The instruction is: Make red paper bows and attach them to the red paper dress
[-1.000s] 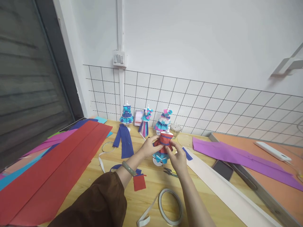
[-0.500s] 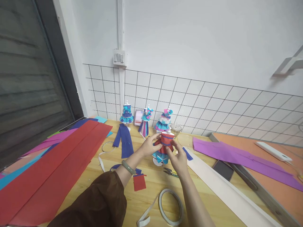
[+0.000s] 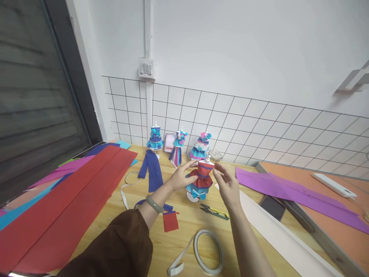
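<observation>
A small white dress form stands upright, wearing a red and blue paper dress (image 3: 205,174) with a light blue lower tier and bow. My left hand (image 3: 184,177) is at the left side of the dress, fingers apart, its fingertips at the bodice and skirt. On the other side, my right hand (image 3: 227,184) is raised beside the bodice with its fingers parted and nothing seen in it. Yellow-handled snips (image 3: 215,212) lie just in front of the form. Nearer to me are a roll of white tape (image 3: 208,252) and a small red paper piece (image 3: 171,222).
Behind stand three other dressed forms, one a blue-tiered dress (image 3: 155,137). Long red paper (image 3: 72,200) covers the left side. At right lie white paper (image 3: 276,231), purple paper (image 3: 291,192), a dark phone (image 3: 272,208) and a white device (image 3: 333,185) on an orange surface.
My right hand has moved off the front of the dress to the right and its fingers have parted. My left hand remains at the left side. More of the dress and the snips shows.
</observation>
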Demonstrator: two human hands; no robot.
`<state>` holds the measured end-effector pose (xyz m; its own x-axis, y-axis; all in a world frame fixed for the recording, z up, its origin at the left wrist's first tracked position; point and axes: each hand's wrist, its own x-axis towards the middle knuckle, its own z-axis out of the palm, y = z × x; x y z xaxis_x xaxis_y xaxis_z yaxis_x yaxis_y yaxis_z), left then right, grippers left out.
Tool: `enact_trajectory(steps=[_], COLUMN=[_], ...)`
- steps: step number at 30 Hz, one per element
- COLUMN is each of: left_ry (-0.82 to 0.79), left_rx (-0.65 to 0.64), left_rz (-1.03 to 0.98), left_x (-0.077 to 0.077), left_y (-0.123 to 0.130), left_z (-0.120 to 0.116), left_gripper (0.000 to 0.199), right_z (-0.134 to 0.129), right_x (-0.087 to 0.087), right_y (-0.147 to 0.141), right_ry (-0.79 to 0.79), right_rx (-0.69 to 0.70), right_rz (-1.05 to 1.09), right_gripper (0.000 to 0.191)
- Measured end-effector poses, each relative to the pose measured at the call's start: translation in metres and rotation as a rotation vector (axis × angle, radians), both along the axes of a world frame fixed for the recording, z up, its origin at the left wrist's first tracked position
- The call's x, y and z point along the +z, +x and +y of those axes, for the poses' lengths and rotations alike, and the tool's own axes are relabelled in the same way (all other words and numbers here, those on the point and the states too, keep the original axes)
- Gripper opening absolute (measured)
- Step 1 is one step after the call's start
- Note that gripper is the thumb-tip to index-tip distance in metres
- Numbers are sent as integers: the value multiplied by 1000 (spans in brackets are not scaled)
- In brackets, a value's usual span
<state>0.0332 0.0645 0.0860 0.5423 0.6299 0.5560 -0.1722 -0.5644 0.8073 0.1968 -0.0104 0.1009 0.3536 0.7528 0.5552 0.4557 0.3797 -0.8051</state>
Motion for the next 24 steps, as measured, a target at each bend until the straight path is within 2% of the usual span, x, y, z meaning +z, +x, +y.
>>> enact_trajectory(steps=[2, 5, 7, 12, 16, 20, 24], left_ry=[-16, -50, -65, -104, -203, -308, -368], left_rx=[10, 81, 161, 293, 343, 373, 360], left_rz=[0, 25, 70, 175, 150, 94, 77], left_x=[0, -4, -8, -21, -44, -73, -95], left_y=[-5, -17, -28, -62, -85, -91, -86], left_z=[-1, -2, -1, 2, 9, 14, 15], left_gripper=[57, 54, 52, 42, 40, 52, 54], right_z=[2, 7, 12, 25, 35, 50, 68], right_x=[20, 45, 56, 65, 75, 81, 81], right_y=[1, 1, 1, 7, 20, 40, 61], right_ry=[18, 27, 16, -38, -47, -49, -74], right_rx=[-9, -27, -24, -2, -63, -159, -219], right_rz=[-44, -329, -499, -618, -630, -600, -577], right_gripper=[37, 31, 26, 21, 23, 28, 32])
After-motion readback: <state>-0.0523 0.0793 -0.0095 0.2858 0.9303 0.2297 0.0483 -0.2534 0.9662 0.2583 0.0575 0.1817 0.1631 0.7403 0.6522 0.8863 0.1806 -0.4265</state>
